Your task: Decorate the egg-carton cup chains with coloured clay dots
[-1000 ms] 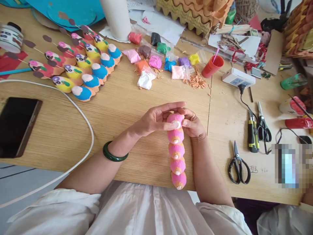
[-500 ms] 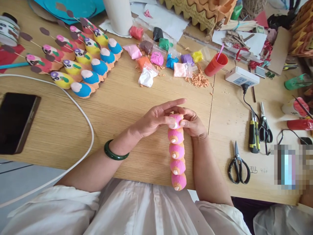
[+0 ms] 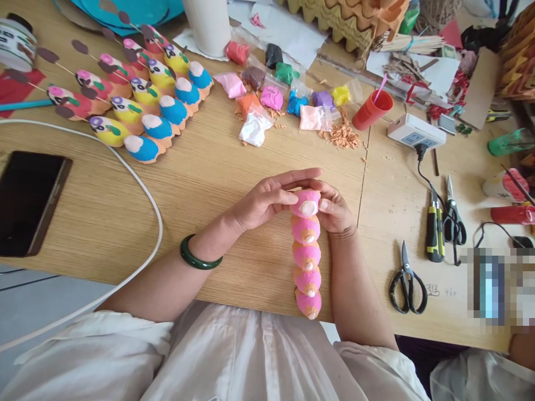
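A strip of egg-carton cups, covered in pink clay with bare orange showing between the cups, runs from my hands down toward my body. Each pink cup bears a small white dab; the one on the top cup, a white clay patch, is wider and flatter. My left hand grips the strip's far end from the left, thumb on the pink clay and index finger stretched out beyond it. From the right, my right hand holds the same end, its thumb at the cup's side. Fingers behind the cup are partly hidden.
Bags of coloured clay lie ahead, beside orange shavings and a red cup. Painted egg-carton pieces stand at left near a phone and white cable. Scissors and a power strip are right.
My left thumb has moved off the white dab to the cup's left side. The dab on the top cup is now flat and wider. The strip has shifted slightly right.
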Motion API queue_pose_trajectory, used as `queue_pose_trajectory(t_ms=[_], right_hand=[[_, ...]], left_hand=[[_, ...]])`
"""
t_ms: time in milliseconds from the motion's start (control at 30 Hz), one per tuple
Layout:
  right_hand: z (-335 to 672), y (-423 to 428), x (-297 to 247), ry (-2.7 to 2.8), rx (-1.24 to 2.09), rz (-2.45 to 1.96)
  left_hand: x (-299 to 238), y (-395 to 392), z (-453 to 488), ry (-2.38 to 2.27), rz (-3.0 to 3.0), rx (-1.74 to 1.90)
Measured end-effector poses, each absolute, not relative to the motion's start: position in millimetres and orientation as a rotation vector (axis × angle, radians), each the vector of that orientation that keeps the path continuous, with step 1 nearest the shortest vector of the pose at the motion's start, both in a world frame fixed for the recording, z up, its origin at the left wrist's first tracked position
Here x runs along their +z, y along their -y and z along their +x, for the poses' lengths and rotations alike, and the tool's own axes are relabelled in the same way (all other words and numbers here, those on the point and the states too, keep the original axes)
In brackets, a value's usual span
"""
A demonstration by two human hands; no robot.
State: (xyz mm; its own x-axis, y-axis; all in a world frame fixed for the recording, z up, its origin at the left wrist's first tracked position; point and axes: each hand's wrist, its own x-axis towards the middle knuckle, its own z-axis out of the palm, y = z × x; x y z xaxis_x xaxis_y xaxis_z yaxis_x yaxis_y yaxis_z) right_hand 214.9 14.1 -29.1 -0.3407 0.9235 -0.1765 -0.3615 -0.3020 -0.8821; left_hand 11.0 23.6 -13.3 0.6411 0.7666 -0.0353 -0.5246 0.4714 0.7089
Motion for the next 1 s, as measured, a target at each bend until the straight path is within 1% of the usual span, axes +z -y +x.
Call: queue_pose_trajectory(t_ms=[167,400,1000], right_hand=[[215.1,-13.6,-27.6,0.892,1.779,-0.905],[213.8,-15.4,-27.6,0.959,1.778,-0.944],[206.9,-17.9,-24.8,0.918,1.746,-0.963]], left_hand=[[-14.0,-22.7,8.4,-0.352,0.787,0.818],[-16.4,-23.0,9.0,-0.443,0.840,0.806],[-18.6,-26.3,10.4,-0.536,0.956,0.937]])
